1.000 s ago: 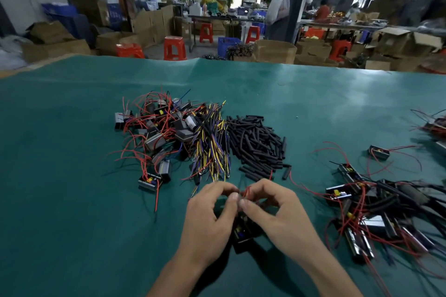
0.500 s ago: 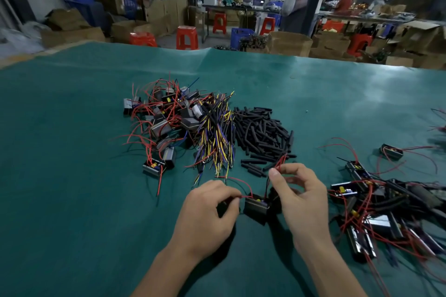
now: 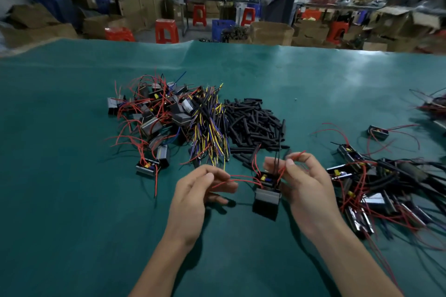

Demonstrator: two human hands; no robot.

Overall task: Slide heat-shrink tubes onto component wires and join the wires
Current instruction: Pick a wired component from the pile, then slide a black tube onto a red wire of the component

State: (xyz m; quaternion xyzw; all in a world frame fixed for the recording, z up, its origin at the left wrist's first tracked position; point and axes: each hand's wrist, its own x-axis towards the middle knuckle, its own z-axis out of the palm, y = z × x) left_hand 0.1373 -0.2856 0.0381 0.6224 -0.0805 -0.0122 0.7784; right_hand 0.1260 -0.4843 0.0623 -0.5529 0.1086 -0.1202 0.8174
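Hanging between the two hands, just above the green table mat (image 3: 72, 200), a small black component (image 3: 266, 196) is the landmark here; its underside blurs into its own shadow, so whether it touches the mat cannot be told. The right hand (image 3: 306, 190), just right of the component, pinches one of its red wires (image 3: 295, 155) between thumb and forefinger, with a thin black lead rising beside the thumb; the fingers hide where these wires meet the body. The left hand (image 3: 195, 198), left of the component, holds another red wire (image 3: 231, 180) in curled fingers; the exact grip point is hard to make out.

Beyond the component lies a loose heap of black heat-shrink tubes (image 3: 253, 123). Beyond and to its left lies a bundle of yellow and blue leads (image 3: 210, 128), and further left a tangle of boxy parts with red wires (image 3: 154, 118), too knotted to count. To the component's right sits a pile of parts carrying black sleeves (image 3: 376, 183), cut off by the frame's right edge, with one single part (image 3: 377, 132) lying apart beyond it.

Far beyond the component, past the mat's edge, blurred cardboard boxes (image 3: 271, 32) stand open, their contents unreadable, among red stools (image 3: 167, 30).
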